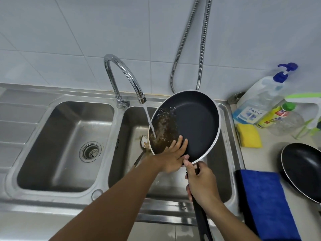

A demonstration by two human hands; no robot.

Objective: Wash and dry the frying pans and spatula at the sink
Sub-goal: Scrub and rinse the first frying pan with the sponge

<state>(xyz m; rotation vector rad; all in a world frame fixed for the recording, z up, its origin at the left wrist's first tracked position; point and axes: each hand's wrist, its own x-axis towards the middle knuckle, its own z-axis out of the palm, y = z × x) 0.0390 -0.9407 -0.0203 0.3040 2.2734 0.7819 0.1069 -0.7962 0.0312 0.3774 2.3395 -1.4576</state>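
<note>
We are in a home kitchen: steel double sink point(97, 192), chrome tap point(121, 73), white wall tiles point(69, 32), dish-soap bottles point(257, 101).

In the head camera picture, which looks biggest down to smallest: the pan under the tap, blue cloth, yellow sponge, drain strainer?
1. Frying pan.
2. Blue cloth, close behind, though the frame edge cuts it off.
3. Yellow sponge and drain strainer look about alike, so unranked.

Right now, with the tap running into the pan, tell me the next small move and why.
Probably sweep the left hand through the brown water pooled low in the frying pan: the stream lands there, the fingers rest beside it, and the right hand holds the handle.
</note>
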